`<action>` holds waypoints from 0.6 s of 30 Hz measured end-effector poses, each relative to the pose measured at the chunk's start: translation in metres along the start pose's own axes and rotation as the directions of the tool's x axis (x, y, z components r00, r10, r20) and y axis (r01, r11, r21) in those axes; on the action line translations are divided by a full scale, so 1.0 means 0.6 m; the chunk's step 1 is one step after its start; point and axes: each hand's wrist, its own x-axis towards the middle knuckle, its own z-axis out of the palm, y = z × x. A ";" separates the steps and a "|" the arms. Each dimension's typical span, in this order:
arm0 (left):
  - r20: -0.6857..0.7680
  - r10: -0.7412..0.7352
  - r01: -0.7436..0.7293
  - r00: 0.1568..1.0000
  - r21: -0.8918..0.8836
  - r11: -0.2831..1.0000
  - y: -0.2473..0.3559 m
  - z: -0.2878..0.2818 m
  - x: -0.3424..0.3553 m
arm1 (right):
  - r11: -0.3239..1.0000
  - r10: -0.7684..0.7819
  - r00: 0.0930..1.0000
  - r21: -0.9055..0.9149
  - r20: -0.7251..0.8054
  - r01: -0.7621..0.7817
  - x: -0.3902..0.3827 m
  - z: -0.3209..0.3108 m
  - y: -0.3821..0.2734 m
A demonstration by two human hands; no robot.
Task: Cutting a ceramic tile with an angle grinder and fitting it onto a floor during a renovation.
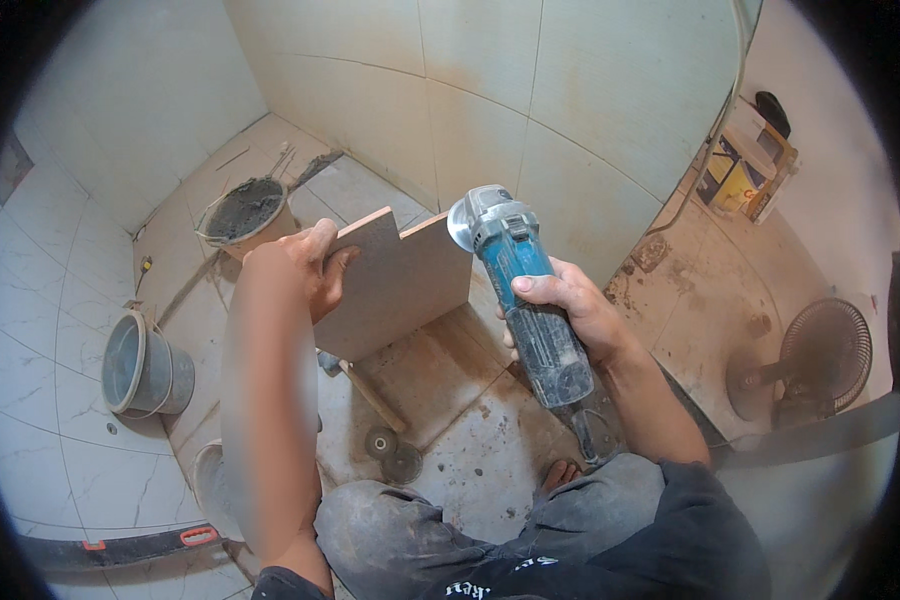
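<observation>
"Above the floor [480, 455], what have I got?"
"Left grip [312, 266] clamped on the tile [400, 290], right grip [582, 312] clamped round the grinder [520, 262], disc [459, 226] near the tile's upper right corner; touching, I can't tell!"

Pale tiled walls [490, 130], dusty floor [710, 280].

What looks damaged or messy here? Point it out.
The tile in the left hand has a stepped top edge, as if a piece were missing. Dirt is scattered on the floor, which looks untidy.
</observation>
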 end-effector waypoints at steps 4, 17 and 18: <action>-0.037 0.009 -0.010 0.999 -0.023 1.000 -0.005 0.005 -0.004 | 1.000 0.006 0.996 0.010 0.094 -0.007 0.003 0.014 0.012; -0.034 0.018 -0.019 0.999 -0.039 0.999 -0.006 0.003 -0.002 | 0.996 -0.078 0.987 0.038 -0.139 0.084 -0.013 -0.019 0.005; -0.019 0.005 -0.006 1.000 -0.038 0.999 -0.007 0.003 -0.002 | 0.996 -0.080 0.987 0.038 -0.136 0.086 -0.014 -0.019 0.003</action>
